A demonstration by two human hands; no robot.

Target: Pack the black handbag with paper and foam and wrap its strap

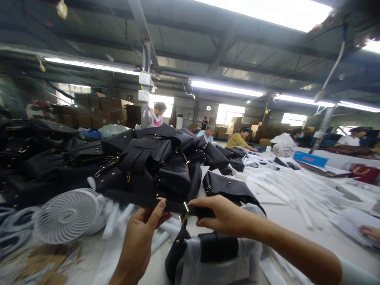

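Note:
A black bag strap (175, 206) with a gold buckle (185, 207) is stretched between my two hands. My left hand (142, 233) pinches the strap with thumb on top, left of the buckle. My right hand (221, 215) grips it just right of the buckle. Below hangs or stands a black handbag (219, 247), partly wrapped in whitish translucent film (219, 273); its lower part is cut off by the frame. Another black bag (230, 186) with a gold clasp lies flat just behind my right hand.
A large pile of black bags (148, 158) fills the left and middle. A white fan (67, 215) stands at front left near brown cardboard pieces (50, 263). White foam strips (287, 190) spread to the right, by a blue box (310, 159). Several people work farther back; another person's hand (371, 231) shows at right.

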